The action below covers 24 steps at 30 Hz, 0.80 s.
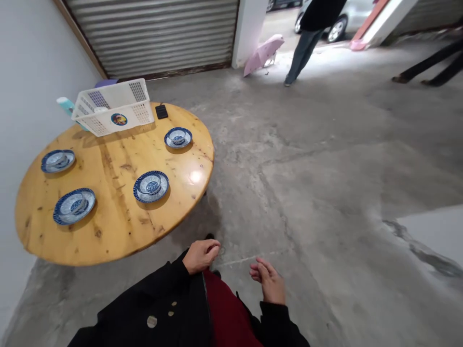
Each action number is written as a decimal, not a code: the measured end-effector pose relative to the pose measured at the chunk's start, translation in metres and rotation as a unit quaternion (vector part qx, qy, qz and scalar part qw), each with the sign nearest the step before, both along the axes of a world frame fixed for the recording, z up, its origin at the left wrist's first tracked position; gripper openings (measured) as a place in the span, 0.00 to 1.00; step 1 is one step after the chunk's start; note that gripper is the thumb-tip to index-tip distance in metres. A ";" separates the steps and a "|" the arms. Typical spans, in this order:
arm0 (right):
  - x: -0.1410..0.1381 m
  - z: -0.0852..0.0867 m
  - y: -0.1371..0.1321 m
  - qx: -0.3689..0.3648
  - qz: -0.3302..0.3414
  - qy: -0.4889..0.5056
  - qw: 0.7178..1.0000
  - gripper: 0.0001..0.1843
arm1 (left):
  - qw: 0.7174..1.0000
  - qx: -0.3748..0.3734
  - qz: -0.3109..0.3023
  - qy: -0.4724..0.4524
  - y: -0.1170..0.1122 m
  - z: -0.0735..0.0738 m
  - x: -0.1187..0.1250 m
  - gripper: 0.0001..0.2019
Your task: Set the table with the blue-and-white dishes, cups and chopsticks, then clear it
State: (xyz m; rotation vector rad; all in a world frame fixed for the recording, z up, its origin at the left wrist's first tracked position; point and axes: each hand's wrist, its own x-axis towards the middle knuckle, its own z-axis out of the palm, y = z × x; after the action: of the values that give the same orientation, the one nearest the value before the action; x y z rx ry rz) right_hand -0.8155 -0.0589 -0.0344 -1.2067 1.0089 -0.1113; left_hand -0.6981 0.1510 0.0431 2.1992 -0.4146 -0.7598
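Note:
My left hand hangs low in front of my black coat, fingers curled in a loose fist with nothing visible in it. My right hand is beside it over the concrete floor, fingers loosely apart and holding nothing. Both hands are off the round wooden table, which stands to my left. On the table sit several blue-and-white plates, each with a small bowl on it; the nearest set is closest to my left hand. A white plastic basket stands at the table's far edge.
A black phone-like object lies beside the basket. A grey wall borders the table on the left, a roller shutter behind. A pink umbrella lies on the floor near a standing person; another person's legs are at far right.

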 end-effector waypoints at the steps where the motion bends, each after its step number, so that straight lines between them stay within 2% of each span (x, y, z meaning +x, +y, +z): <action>1: 0.013 -0.001 0.001 0.006 0.019 0.000 1.000 0.36 | 1.000 0.001 0.009 -0.002 -0.008 -0.003 0.009 0.18; 4: 0.050 -0.003 -0.004 0.029 0.097 -0.001 0.995 0.35 | 1.000 -0.008 0.017 -0.005 -0.040 -0.011 0.048 0.19; 6: 0.073 -0.002 -0.023 0.023 0.121 0.006 0.992 0.35 | 1.000 -0.020 0.010 -0.009 -0.066 -0.016 0.080 0.18; 9: 0.107 0.005 -0.071 -0.023 0.066 0.031 0.997 0.36 | 0.999 -0.042 -0.003 -0.019 -0.105 -0.016 0.133 0.18; 12: 0.139 0.015 -0.121 -0.047 0.006 0.051 0.998 0.39 | 0.998 -0.061 -0.008 -0.024 -0.134 -0.012 0.183 0.18; 15: 0.169 0.020 -0.150 -0.047 -0.025 0.065 0.996 0.41 | 0.998 -0.056 -0.001 -0.034 -0.151 -0.008 0.223 0.18; 18: 0.199 0.014 -0.157 -0.028 -0.013 0.077 0.997 0.41 | 0.998 -0.053 0.014 -0.033 -0.160 -0.008 0.248 0.18; 24: 0.276 0.001 -0.161 0.003 0.145 0.081 0.986 0.38 | 0.997 -0.039 0.073 0.013 -0.171 -0.015 0.282 0.18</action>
State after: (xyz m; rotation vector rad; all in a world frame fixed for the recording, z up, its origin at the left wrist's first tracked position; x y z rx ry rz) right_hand -0.5394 -0.2200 -0.0331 -1.3602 0.9616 0.2219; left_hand -0.4157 -0.0202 0.0279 2.1190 -0.2640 -0.6806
